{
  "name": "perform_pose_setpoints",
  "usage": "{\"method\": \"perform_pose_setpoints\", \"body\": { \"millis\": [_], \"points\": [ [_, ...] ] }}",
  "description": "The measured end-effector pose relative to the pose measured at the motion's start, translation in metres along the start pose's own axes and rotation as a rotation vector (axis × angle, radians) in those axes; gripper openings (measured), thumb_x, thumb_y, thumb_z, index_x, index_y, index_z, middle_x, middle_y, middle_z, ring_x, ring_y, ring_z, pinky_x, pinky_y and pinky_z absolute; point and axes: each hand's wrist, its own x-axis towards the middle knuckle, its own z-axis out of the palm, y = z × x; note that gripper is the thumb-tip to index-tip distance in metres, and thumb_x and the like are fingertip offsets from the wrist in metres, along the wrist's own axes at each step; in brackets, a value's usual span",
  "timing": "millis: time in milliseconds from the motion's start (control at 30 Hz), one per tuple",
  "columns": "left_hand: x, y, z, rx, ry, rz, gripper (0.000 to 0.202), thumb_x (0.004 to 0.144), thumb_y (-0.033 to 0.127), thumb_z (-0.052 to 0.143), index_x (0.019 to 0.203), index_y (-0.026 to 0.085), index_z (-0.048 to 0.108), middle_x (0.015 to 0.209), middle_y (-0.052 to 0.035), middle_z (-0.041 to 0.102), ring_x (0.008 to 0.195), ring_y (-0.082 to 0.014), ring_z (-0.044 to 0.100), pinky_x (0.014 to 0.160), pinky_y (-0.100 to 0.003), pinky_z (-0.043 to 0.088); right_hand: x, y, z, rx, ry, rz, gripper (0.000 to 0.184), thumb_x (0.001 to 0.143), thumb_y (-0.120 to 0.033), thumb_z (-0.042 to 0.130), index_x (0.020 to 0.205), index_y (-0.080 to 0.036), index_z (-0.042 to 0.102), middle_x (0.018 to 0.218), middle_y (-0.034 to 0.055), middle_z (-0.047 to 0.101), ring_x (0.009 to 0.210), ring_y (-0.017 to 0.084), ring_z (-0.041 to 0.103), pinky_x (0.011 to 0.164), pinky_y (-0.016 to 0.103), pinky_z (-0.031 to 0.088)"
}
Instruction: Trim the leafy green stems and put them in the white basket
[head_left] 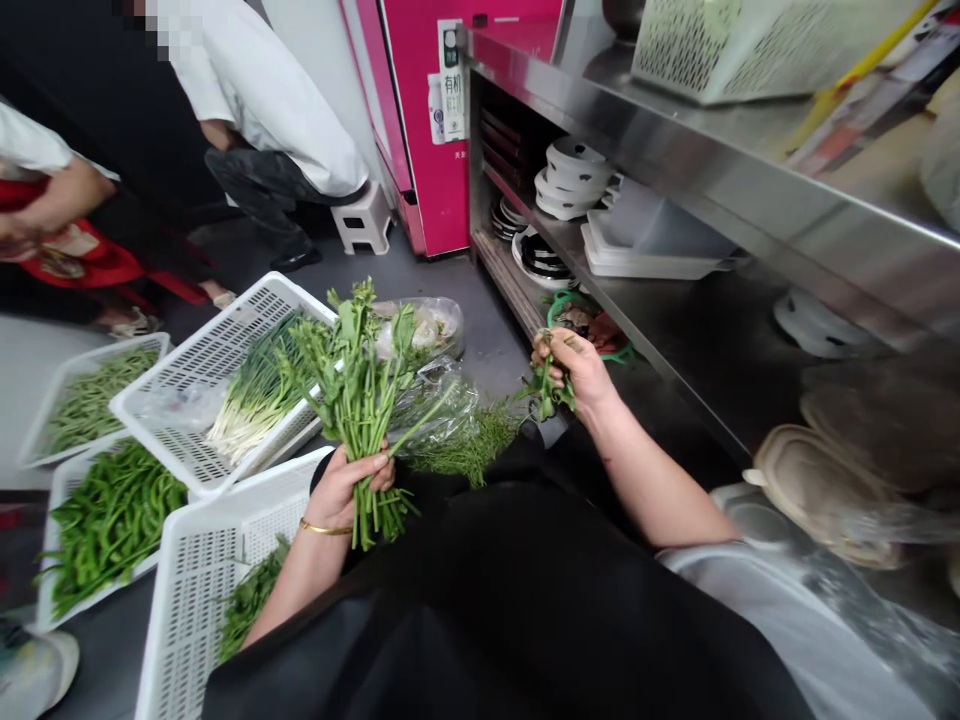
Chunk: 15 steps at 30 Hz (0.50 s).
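Observation:
My left hand (346,487) is closed round the stems of a bunch of leafy greens (358,375), held upright over my lap, with a gold bangle on the wrist. My right hand (574,370) is closed on a small clump of green trimmings (550,392), held out to the right near the steel shelf. A white basket (191,590) with some greens in it stands just below my left arm.
White baskets hold scallions (259,385), green chillies (109,520) and green beans (86,400). Plastic bags and loose herbs (469,445) lie on the floor. A steel shelf unit (675,150) with plates is at right. Two other people sit at upper left by a pink cabinet (442,120).

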Motion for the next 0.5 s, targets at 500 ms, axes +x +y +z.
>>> {"method": "perform_pose_setpoints", "body": {
  "millis": [500],
  "points": [
    [0.011, -0.018, 0.024, -0.014, -0.109, -0.083, 0.019, 0.062, 0.014, 0.073, 0.076, 0.012, 0.059, 0.045, 0.0040, 0.050, 0.038, -0.0066, 0.043, 0.041, -0.020, 0.035, -0.013, -0.010, 0.045, -0.022, -0.500, -0.203, 0.037, 0.092, -0.034, 0.035, 0.069, -0.014, 0.055, 0.068, 0.0030, 0.059, 0.066, 0.011, 0.055, 0.063, 0.023, 0.041]
  ]
}}
